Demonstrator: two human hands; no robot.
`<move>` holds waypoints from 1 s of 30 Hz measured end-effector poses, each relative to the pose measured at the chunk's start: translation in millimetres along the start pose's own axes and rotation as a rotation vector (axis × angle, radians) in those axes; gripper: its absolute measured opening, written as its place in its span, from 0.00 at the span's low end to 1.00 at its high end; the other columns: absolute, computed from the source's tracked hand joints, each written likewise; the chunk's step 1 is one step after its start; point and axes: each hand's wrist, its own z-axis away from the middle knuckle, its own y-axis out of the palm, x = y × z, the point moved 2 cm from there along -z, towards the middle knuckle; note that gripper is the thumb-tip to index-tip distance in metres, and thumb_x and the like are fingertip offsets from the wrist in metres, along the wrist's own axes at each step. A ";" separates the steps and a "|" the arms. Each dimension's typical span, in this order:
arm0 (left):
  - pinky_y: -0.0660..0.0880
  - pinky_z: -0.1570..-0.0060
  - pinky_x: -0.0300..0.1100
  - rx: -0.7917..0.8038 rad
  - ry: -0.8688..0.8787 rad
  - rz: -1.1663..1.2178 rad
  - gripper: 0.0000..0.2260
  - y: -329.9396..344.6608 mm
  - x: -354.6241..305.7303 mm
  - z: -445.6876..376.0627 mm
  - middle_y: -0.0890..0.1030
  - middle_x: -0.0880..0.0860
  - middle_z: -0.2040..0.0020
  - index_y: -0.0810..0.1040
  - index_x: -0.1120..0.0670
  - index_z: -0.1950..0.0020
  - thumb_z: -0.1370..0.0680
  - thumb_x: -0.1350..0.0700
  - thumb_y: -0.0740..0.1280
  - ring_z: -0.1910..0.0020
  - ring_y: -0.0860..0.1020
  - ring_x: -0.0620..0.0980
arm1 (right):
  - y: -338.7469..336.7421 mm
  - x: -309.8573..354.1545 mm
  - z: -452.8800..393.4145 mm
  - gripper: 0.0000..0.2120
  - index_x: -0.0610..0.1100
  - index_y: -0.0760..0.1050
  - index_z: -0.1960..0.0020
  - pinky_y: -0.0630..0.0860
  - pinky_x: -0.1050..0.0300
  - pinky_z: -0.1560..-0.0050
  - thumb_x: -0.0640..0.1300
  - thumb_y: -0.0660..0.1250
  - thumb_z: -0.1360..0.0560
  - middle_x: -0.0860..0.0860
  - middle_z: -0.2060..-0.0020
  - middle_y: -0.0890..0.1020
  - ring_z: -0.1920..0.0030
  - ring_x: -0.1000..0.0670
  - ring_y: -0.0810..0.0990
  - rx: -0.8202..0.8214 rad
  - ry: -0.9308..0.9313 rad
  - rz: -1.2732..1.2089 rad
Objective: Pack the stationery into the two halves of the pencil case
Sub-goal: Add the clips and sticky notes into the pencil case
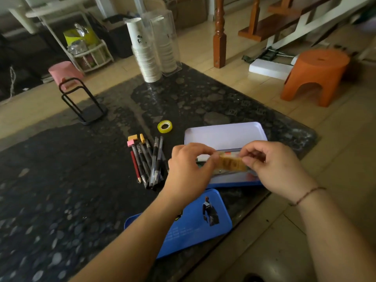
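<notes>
I see the dark pebble-patterned table [71, 159] carrying the open tin pencil case [224, 135], its blue half [189, 224] lying nearer me. Over the open tin, my left hand [189, 169] and right hand [278, 169] pinch the two ends of a small tan ruler-like piece [232, 162] with curled fingertips. Left of them lie bundled pens [149, 161], then the tape roll [164, 126] and erasers [135, 140].
</notes>
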 end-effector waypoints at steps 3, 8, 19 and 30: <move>0.75 0.45 0.57 0.023 -0.011 -0.027 0.02 5.8 -2.6 5.3 0.81 0.42 0.53 0.81 0.43 0.55 0.23 0.50 0.69 0.46 0.78 0.52 | -1.8 -4.5 -0.7 0.08 0.56 0.78 0.58 0.81 0.55 0.60 0.42 0.69 0.26 0.57 0.55 0.81 0.56 0.54 0.81 0.023 0.017 0.057; 0.72 0.43 0.53 0.106 -0.021 -0.192 0.05 12.7 2.1 2.9 0.81 0.41 0.60 0.79 0.45 0.47 0.22 0.52 0.69 0.54 0.80 0.45 | -1.8 -6.5 2.8 0.07 0.58 0.77 0.53 0.67 0.66 0.67 0.46 0.70 0.27 0.61 0.61 0.79 0.60 0.60 0.76 0.046 -0.013 0.230; 0.54 0.52 0.44 0.099 0.126 -0.457 0.06 20.8 13.4 4.8 0.77 0.43 0.51 0.81 0.45 0.47 0.21 0.51 0.66 0.46 0.67 0.48 | 5.0 -5.8 2.7 0.05 0.58 0.80 0.54 0.66 0.67 0.68 0.53 0.72 0.30 0.62 0.64 0.76 0.62 0.61 0.74 0.040 -0.081 0.457; 0.53 0.54 0.45 0.134 0.131 -0.511 0.09 20.9 19.6 1.6 0.76 0.43 0.52 0.82 0.42 0.44 0.21 0.46 0.65 0.48 0.66 0.48 | 12.1 -7.9 2.2 0.06 0.57 0.81 0.53 0.78 0.61 0.59 0.52 0.72 0.30 0.58 0.55 0.80 0.56 0.57 0.76 -0.006 -0.045 0.540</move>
